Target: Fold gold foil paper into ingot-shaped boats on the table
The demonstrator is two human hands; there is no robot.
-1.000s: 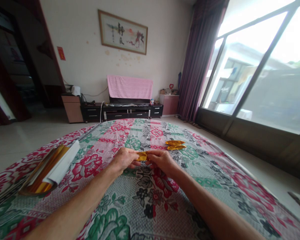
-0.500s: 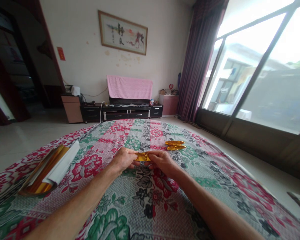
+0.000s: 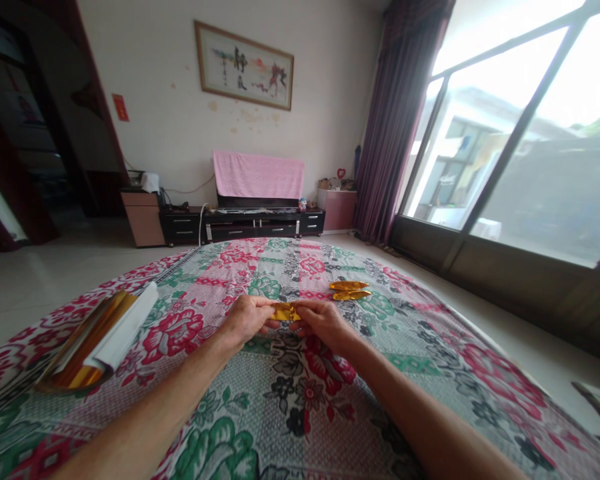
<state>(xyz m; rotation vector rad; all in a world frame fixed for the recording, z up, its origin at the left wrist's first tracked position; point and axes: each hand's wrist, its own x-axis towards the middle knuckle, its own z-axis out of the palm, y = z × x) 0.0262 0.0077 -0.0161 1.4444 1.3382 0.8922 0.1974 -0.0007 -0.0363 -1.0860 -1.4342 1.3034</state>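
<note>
A small folded piece of shiny gold paper (image 3: 285, 311) is stretched between my two hands, just above the flowered cloth. My left hand (image 3: 249, 319) pinches its left end, thumb on top and fingers beneath. Its right end is gripped the same way by my right hand (image 3: 325, 323). Beyond my right hand, two slim gold paper shapes with pointed ends lie side by side, a farther one (image 3: 349, 285) and a nearer one (image 3: 352, 295). The fingertips under the held paper are partly hidden.
On the left, a stack of gold and white paper sheets (image 3: 97, 343), partly curled, rests on the floral tablecloth (image 3: 220, 400). Past the table's far edge stands a low black cabinet (image 3: 255, 230) with a pink cloth (image 3: 259, 175) above it. Tall windows are at the right.
The gold paper between my hands shows a slightly different crease and shine. Both hands keep their hold in nearly the same place; the view has shifted very slightly.
</note>
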